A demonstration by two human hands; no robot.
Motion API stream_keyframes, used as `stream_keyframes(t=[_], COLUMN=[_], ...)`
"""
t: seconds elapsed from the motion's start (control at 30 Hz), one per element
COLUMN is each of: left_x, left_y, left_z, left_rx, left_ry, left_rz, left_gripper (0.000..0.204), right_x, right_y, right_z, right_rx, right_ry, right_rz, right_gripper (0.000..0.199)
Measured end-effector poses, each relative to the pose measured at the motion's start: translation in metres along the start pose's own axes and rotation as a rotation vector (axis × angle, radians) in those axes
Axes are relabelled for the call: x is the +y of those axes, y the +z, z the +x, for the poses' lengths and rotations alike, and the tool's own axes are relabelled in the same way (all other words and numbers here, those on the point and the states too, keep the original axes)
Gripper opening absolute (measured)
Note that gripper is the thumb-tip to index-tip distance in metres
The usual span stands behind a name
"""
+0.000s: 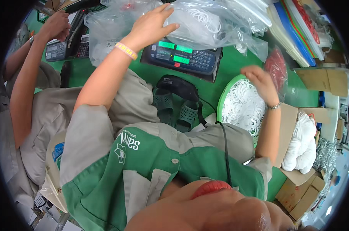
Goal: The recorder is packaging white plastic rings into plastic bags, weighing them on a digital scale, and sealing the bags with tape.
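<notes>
My left hand is open, fingers spread, palm down over a clear plastic bag. A cluster of thin white loops shows through the bag beside my fingertips. The bag lies on top of a digital scale with lit green displays. Above the far rim of a green round basket, my right hand hangs with its fingers bent and slightly blurred; whether it holds anything is hidden. Many similar white loops fill the basket.
A co-worker's hand is at a second scale on the left. Right of the basket lie a red plastic bag, a carton with white cord bundles, and stacked coloured sheets. A dark cable runs down my front.
</notes>
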State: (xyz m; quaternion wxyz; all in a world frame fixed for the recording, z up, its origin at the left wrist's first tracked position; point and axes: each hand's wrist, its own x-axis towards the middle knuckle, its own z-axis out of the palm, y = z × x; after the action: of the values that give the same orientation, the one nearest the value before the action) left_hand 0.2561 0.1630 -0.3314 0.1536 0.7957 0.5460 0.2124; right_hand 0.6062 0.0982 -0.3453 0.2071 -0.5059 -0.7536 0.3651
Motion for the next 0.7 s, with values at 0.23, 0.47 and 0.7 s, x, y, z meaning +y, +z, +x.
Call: stream_keyframes(t=[0.23,0.47,0.7], left_x=[-0.015,-0.018,-0.021], left_y=[0.034,0.040,0.050], left_z=[0.032,0.044,0.066], left_rx=[0.330,0.267,0.412], left_ry=[0.261,0.338,0.329], left_rz=[-0.099,-0.254,-0.318], left_gripper=[0.061,0.056,0.052], right_x=[-0.018,0.058,0.057], right_y=[0.037,0.102,0.032], right_z=[0.208,0.279,0.301], right_rx=[-0.012,0.019,0.234], right_ry=[-0.175,0.098,0.056], right_rz=[-0.596,-1.234,-0.733], right_gripper=[0.033,0.039,0.026])
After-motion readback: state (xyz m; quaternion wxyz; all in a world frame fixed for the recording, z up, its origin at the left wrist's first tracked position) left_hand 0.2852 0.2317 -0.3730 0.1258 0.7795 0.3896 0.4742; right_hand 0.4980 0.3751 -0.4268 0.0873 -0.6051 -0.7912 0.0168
